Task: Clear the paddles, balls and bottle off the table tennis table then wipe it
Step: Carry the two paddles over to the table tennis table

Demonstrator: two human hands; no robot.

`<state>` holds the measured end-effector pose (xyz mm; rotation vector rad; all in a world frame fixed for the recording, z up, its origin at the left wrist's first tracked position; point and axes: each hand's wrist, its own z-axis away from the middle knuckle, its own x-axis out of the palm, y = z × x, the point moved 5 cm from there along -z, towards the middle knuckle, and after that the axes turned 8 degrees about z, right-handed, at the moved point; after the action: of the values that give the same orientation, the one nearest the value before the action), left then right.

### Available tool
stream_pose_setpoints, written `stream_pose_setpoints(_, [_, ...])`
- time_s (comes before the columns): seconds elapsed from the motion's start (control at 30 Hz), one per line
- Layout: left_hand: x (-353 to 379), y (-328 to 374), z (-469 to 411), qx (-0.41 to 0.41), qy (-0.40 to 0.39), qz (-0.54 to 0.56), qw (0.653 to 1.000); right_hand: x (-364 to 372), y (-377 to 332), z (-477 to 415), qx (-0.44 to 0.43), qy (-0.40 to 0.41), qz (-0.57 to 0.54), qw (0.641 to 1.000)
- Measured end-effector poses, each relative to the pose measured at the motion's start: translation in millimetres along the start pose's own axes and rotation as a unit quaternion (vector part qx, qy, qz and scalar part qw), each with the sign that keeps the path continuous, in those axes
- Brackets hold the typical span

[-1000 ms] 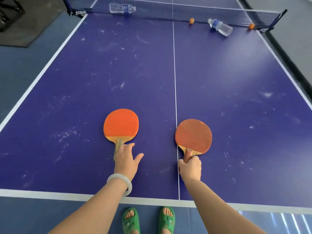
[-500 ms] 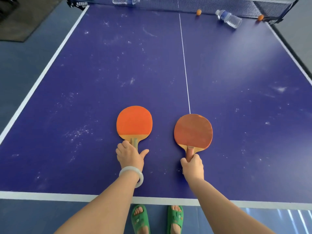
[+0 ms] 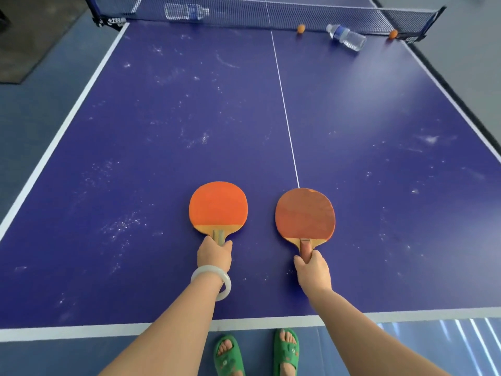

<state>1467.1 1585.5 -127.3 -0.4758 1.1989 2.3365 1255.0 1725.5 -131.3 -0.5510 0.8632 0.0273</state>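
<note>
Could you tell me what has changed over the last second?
The left hand, which lay open on the handle of the orange paddle, has closed its fingers round it. The right hand still grips the darker paddle; both paddles, the bottle and two balls remain on the table.

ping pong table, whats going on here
A person grips a paddle handle in each hand: left hand on the bright orange paddle, right hand on the darker paddle, both seemingly flat on the table. By the net lie a bottle on its side and two orange balls. The table looks dusty, not yet wiped.
</note>
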Motion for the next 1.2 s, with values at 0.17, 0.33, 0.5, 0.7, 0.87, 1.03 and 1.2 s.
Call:
stream_pose_setpoints(0.17, [14, 6, 27, 0.036, -0.047, 0.043, 0.997, -24, 25, 4, 0.02, 0.024, -0.043, 0.999])
stream_pose_setpoints(0.33, [48, 38, 68, 0.1, -0.118, 0.031, 0.987, -71, 67, -4, 0.052, 0.027, -0.124, 0.991])
stream_pose_setpoints(0.5, [121, 96, 137, 0.178, -0.185, 0.026, 0.966, -157, 132, -15, 0.057, 0.053, -0.205, 0.976])
stream_pose_setpoints(0.7, [267, 160, 256, 0.223, -0.292, 0.011, 0.93, -297, 260, -23, 0.058, 0.089, -0.233, 0.967])
stream_pose_setpoints(0.87, [403, 196, 366, 0.237, -0.387, -0.005, 0.891, -407, 379, -17, 0.075, 0.141, -0.256, 0.953])
stream_pose_setpoints(1.03, [516, 211, 473, 0.237, -0.472, -0.028, 0.849, -479, 489, -4, 0.123, 0.195, -0.304, 0.924])
stream_pose_setpoints(1.2, [619, 220, 559, 0.235, -0.538, -0.056, 0.807, -526, 586, -2, 0.192, 0.233, -0.366, 0.88])
